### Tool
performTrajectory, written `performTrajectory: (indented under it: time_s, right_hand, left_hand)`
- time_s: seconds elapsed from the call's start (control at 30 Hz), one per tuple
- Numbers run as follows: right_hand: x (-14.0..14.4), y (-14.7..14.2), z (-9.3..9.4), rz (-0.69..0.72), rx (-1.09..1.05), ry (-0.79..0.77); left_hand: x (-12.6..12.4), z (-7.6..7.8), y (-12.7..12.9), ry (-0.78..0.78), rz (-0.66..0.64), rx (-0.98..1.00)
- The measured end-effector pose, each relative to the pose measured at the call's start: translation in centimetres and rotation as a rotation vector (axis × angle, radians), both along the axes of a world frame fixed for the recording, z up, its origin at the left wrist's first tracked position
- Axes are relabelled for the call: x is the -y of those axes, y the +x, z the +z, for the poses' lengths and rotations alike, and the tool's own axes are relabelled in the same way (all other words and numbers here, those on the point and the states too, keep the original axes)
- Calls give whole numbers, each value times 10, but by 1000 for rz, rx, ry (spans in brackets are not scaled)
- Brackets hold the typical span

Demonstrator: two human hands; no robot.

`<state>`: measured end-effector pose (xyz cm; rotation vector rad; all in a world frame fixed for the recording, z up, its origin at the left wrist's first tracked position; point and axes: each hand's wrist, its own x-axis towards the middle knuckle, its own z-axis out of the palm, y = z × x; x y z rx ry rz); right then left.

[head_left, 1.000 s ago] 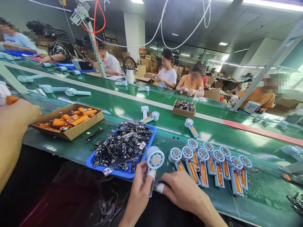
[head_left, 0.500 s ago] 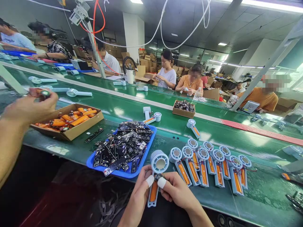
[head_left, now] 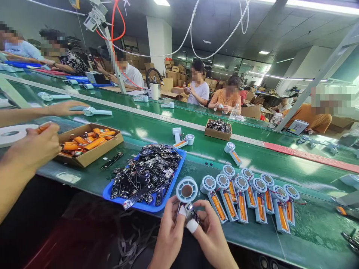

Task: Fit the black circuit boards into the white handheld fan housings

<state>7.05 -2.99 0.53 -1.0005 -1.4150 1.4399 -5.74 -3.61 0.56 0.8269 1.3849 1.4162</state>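
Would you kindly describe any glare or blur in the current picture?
Head view: the ceiling light strip is washed out white; head view: pale glare patches mark the green belt; head view: a co-worker's hand over the belt at left looks slightly blurred.

Two white thumb covers (head_left: 192, 225) up front, bare forearms (head_left: 223, 256) below!
And here's the left hand (head_left: 171, 231), its thumb tip wrapped in plain white; over to the right hand (head_left: 210, 231), matching it with a rounded white cap! Tape or cloth? Can't tell from here. The other visible fingers (head_left: 206, 205) are bare, and so are the wrists (head_left: 218, 246).
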Motion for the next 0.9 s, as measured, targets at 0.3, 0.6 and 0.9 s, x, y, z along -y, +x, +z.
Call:
performTrajectory:
  time_s: [0.3, 0.6, 0.9]
  right_hand:
    - [13, -7, -24, -264, 275, 319]
    - [5, -16, -21, -191, 1193, 685]
    - [-2, -16, -19, -190, 1150, 816]
  left_hand:
    - [-5, -5, 7, -23, -29, 114]
    - [-5, -7, 15, 54, 67, -26]
    - [-15, -18, 7, -17, -2, 60]
